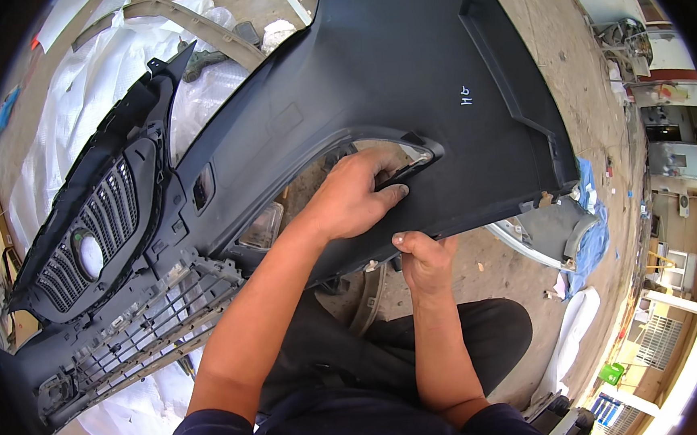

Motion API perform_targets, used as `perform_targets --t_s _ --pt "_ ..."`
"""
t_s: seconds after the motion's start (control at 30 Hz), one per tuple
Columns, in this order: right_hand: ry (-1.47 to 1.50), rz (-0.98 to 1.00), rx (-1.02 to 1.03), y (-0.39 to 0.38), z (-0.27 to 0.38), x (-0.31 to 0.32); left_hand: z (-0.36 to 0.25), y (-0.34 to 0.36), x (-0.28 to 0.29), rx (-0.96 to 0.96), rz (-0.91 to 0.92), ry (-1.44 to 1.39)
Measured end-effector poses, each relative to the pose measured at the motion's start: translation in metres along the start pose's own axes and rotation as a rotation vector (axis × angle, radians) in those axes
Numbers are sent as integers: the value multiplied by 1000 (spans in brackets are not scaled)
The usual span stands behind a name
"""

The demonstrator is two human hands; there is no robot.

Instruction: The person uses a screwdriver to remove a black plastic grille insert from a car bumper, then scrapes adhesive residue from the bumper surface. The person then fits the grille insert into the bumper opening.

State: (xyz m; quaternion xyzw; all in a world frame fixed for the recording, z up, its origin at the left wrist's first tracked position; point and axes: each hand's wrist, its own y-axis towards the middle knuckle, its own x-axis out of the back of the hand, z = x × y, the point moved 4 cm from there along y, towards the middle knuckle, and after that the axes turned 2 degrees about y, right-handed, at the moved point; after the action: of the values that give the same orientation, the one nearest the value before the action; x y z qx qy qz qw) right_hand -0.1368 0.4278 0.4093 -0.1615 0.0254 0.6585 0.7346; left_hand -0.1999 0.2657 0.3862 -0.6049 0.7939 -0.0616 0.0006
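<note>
A large black car bumper (402, 60) lies across my lap and reaches away to the far left, its inner or unpainted-looking face turned up. My left hand (353, 194) reaches into the bumper's long opening; its thumb lies on the panel beside the rim, while its fingers curl over that rim and are partly hidden. Below it, my right hand (428, 262) pinches the bumper's near edge, thumb on top and the other fingers folded underneath. At the left, the bumper carries a slatted grille (114, 210) with a round hole and a lower mesh grille (161, 311).
White wrapping sheet (75, 115) lies under the bumper's left part. A curved trim strip (165, 16) rests at the upper left. To the right are a curved light-edged part (540, 240), blue cloth (594, 200) and white sheeting (571, 339) on the floor.
</note>
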Motion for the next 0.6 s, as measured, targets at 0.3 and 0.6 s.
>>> perform_targets --t_s 0.3,0.6 --pt "3 0 -50 -4 -3 7 4 2 -7 -7 -22 -30" --pt "-50 -22 -88 -6 -1 13 -3 3 -9 -79 -87 78"
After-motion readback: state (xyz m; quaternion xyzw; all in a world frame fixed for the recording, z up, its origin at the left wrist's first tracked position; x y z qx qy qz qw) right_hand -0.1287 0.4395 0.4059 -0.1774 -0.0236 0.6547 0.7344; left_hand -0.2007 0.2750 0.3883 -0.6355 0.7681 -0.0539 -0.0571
